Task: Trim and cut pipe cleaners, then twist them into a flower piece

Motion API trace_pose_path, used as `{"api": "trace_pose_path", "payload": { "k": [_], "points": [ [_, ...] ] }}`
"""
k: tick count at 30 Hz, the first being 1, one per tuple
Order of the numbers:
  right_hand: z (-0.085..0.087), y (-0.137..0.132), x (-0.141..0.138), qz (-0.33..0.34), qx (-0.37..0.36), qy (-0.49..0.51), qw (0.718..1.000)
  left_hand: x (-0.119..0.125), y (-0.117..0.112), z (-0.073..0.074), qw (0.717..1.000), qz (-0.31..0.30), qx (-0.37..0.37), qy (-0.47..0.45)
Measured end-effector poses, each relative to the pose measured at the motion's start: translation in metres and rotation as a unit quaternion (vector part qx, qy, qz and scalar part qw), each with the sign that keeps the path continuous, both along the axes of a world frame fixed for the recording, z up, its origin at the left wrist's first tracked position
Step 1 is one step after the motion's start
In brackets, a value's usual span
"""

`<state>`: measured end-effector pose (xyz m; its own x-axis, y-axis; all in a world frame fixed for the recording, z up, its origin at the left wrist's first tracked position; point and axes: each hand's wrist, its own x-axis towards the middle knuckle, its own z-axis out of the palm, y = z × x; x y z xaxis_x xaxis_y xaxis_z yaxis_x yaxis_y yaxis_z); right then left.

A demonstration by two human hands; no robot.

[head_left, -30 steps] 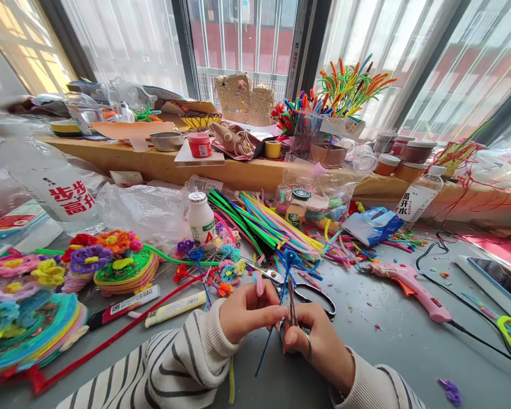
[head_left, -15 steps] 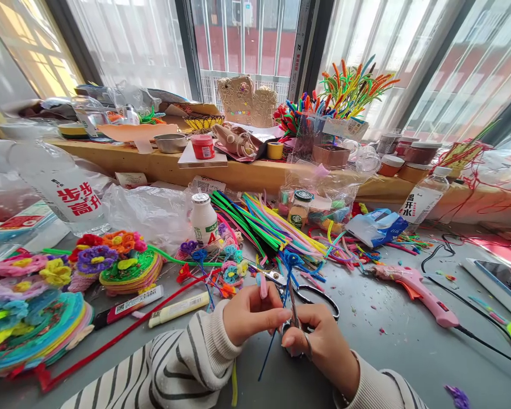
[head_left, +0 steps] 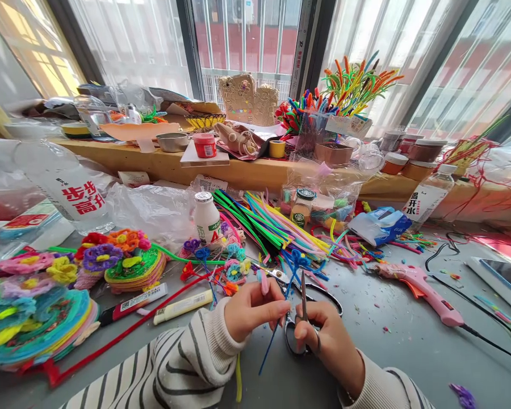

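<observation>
Craft workshop: glue gun (head_left: 421,288), pipe cleaners (head_left: 247,224)

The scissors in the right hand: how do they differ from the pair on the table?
The held scissors point upward in the right hand; the table scissors lie on the table, blades pointing leftward. The held scissors look smaller and slimmer, with a grey metal handle; the table scissors have large black loops. Both show metal blades.
</observation>
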<state>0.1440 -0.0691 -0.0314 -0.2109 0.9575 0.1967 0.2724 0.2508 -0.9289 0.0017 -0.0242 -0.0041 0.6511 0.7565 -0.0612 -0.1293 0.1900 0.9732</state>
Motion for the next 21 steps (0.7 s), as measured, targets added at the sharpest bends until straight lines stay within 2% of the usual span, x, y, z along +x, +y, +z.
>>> {"api": "trace_pose_path", "payload": {
  "k": [8, 21],
  "points": [
    [-0.0003, -0.0011, -0.0023, 0.047, -0.023, 0.005, 0.999, -0.0002, 0.0009, -0.0019, 1.000, -0.011, -0.009, -0.022],
    [0.0014, -0.0013, -0.0023, 0.048, -0.019, -0.010, 0.999, -0.0009, 0.0006, -0.0047, 0.998, -0.007, -0.032, -0.053]
  ]
}}
